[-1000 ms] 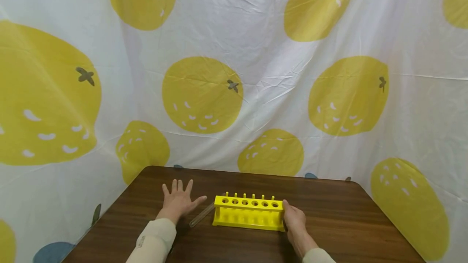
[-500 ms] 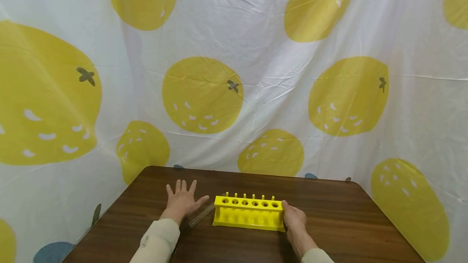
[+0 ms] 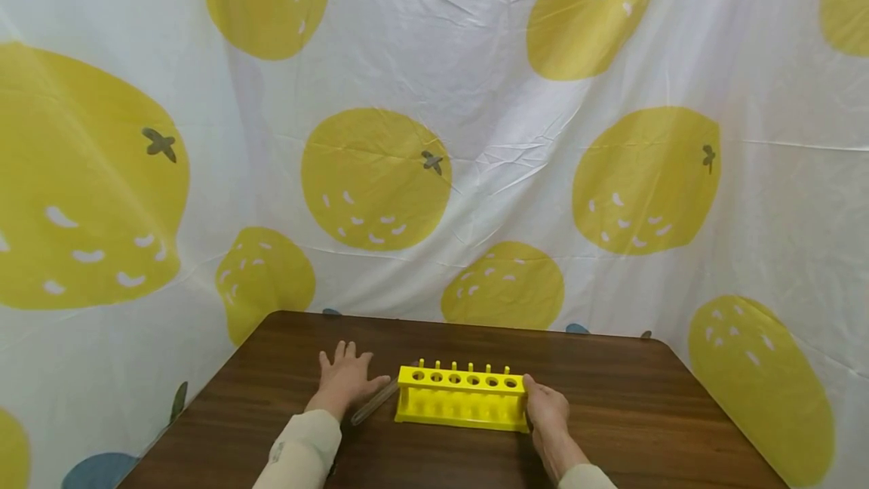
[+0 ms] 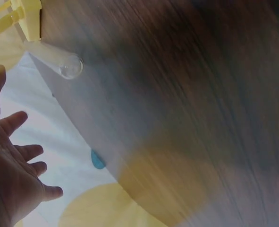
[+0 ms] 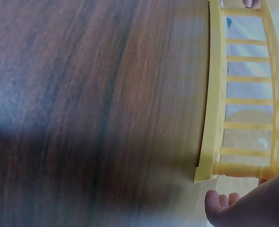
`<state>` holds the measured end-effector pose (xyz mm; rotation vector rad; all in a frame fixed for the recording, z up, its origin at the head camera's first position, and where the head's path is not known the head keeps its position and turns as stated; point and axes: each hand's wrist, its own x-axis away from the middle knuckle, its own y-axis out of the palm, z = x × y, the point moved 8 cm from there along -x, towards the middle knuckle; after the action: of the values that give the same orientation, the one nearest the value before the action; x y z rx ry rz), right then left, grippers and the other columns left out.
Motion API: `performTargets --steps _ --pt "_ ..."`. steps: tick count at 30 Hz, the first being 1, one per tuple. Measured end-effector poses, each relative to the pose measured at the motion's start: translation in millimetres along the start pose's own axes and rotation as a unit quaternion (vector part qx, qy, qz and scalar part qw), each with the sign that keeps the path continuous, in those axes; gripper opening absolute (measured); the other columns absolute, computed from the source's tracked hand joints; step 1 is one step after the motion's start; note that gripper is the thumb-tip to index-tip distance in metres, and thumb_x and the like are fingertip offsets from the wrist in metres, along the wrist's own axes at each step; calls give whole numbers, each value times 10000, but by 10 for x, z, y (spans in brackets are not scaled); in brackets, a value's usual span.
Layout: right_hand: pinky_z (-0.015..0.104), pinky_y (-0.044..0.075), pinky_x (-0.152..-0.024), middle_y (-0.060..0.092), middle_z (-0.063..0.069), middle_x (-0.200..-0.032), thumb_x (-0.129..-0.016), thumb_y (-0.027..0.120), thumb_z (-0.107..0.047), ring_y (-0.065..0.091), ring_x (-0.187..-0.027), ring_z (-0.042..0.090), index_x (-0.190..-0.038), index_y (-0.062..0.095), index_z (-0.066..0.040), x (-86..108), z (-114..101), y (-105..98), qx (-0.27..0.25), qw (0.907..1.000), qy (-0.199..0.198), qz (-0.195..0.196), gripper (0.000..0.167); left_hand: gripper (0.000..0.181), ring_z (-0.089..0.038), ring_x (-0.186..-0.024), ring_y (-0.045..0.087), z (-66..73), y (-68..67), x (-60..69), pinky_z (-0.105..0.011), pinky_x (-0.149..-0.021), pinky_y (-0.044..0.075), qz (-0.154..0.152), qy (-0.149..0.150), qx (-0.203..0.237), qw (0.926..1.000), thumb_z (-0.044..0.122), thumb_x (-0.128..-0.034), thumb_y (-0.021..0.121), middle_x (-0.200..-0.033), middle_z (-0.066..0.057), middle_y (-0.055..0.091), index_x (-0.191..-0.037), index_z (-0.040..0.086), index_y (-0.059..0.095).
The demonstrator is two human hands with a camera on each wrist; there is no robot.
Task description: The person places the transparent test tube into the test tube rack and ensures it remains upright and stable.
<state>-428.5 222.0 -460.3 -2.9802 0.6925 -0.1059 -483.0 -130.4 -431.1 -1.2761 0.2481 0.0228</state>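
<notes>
A yellow test tube rack (image 3: 462,422) stands upright on the brown table, its round holes without tubes. The right hand (image 3: 546,407) grips the rack's right end; in the right wrist view that hand (image 5: 252,203) is at the end post of the rack (image 5: 215,94). A clear glass tube (image 3: 370,407) leans or lies by the rack's left end, its far part hidden behind the rack. Beside the tube, the left hand (image 3: 343,379) is spread with nothing in it. The left wrist view shows the left hand's (image 4: 12,165) fingers apart, near the tube's rounded end (image 4: 69,65).
The wooden table (image 3: 645,413) has its far edge against a white cloth (image 3: 502,195) printed with yellow fruit, which also hangs at both sides.
The left hand has moved a little to the right, closer to the tube and rack. The right hand and the rack look unmoved.
</notes>
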Motion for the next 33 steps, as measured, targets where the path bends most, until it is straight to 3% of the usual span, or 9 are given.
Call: performTargets --steps 13,24,33 --pt "554 333 -1087 412 382 -1398 -1020 520 -333 386 -1295 506 -1331 502 176 4 13 1 103 9999 50 -98 597 510 -518 -1394 278 134 108 -21 -742 -1068 154 164 152 130 9997 435 -900 711 -1436 -308 435 -1244 61 664" --pt "551 359 -1067 422 378 -1391 -1022 527 -340 403 -1281 502 -1325 508 176 12 -2 10 71 9999 52 -113 598 466 -494 -1400 288 155 290 -98 -726 -1084 143 53 -9 46 10000 434 -914 696 -1426 -269 466 -1224 87 678" --pt "547 379 -1051 434 374 -1381 -1020 533 -335 420 -1266 491 -1313 525 171 18 12 5 69 9999 77 -60 585 395 -492 -1388 311 186 346 -116 -725 -1080 160 -4 -144 -72 9999 407 -922 692 -1380 -254 509 -1167 96 699"
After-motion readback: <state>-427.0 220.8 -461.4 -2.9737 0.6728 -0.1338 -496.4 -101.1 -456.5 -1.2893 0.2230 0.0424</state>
